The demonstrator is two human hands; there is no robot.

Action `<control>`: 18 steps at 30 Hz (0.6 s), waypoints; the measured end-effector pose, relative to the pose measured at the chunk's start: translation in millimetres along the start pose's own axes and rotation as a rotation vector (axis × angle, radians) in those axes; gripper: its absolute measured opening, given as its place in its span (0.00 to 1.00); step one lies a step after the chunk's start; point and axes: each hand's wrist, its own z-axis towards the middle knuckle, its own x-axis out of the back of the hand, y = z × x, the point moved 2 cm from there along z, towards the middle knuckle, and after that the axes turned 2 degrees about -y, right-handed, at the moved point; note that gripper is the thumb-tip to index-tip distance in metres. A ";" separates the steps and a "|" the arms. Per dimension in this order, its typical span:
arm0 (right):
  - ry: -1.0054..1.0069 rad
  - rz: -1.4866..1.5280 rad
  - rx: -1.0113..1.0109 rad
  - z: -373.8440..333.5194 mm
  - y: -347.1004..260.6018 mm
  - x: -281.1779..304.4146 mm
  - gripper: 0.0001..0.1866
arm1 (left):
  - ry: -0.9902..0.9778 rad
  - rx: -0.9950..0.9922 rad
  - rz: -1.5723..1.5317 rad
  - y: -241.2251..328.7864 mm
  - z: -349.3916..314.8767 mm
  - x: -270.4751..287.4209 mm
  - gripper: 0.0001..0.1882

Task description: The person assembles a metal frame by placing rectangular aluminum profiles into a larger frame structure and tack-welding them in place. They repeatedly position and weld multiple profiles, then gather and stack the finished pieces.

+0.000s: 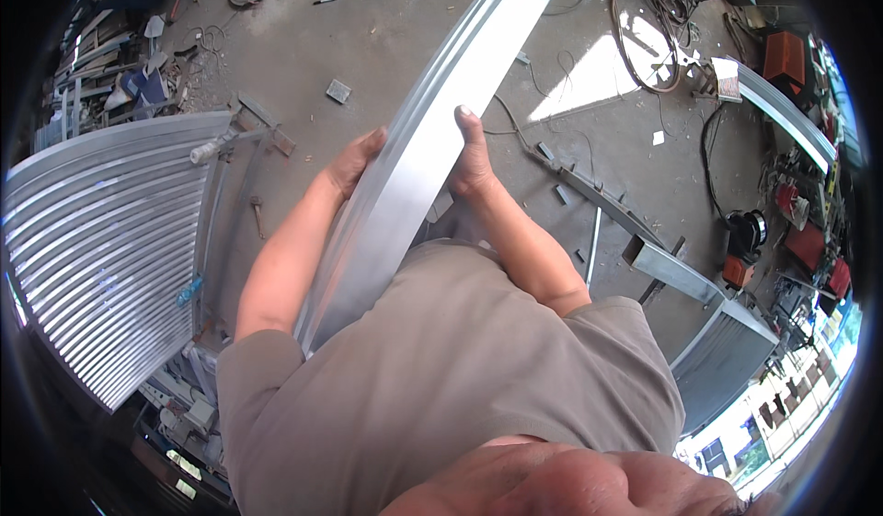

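Note:
A long silver metal profile (414, 139) with ridges along its left side crosses in front of my body, from beside my left upper arm to the far edge of the view. My left hand (353, 161) grips its ridged left side, with the fingers partly hidden. On the opposite side my right hand (471, 155) is closed round the edge, its thumb lying up against the smooth face. The fingers of the right hand are hidden beneath the profile. Its near end passes out of sight by my shirt.
At left lies a stack of silver metal profiles (110, 240). A rectangular metal tube (676, 272) and a long bar (607, 199) are on the right. Cables (635, 56) and an orange machine (785, 61) stand farther right. A small metal plate (338, 91) lies on the concrete floor (276, 47).

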 end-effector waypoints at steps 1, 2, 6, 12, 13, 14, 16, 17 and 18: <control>0.023 -0.015 -0.047 -0.6 7.8 10.8 0.42 | 0.018 -0.032 -0.035 -16.0 -4.8 5.7 0.44; 0.118 -0.064 -0.099 -0.4 16.5 22.4 0.42 | 0.038 -0.059 -0.075 -35.2 -12.4 9.3 0.43; 0.190 -0.237 -0.290 -4.7 47.7 55.8 0.44 | 0.147 0.056 -0.351 -107.7 -38.9 18.9 0.44; 0.240 -0.408 -0.566 -19.7 90.2 84.2 0.50 | 0.104 -0.123 -0.548 -178.8 -59.3 17.9 0.39; 0.301 -0.408 -0.634 -18.8 101.1 89.5 0.49 | 0.127 -0.126 -0.571 -190.1 -65.1 20.7 0.38; 0.367 -0.401 -0.704 -18.0 112.8 95.6 0.48 | 0.146 -0.130 -0.594 -201.6 -71.0 24.5 0.38; 0.292 -0.349 -0.744 -20.4 139.2 105.8 0.48 | 0.197 -0.140 -0.639 -227.7 -85.5 33.4 0.38; 0.263 -0.314 -0.765 -23.8 152.8 111.9 0.48 | 0.224 -0.142 -0.660 -243.1 -93.3 37.4 0.37; 0.245 -0.299 -0.800 -28.1 167.3 118.0 0.48 | 0.248 -0.148 -0.684 -259.6 -100.1 40.4 0.37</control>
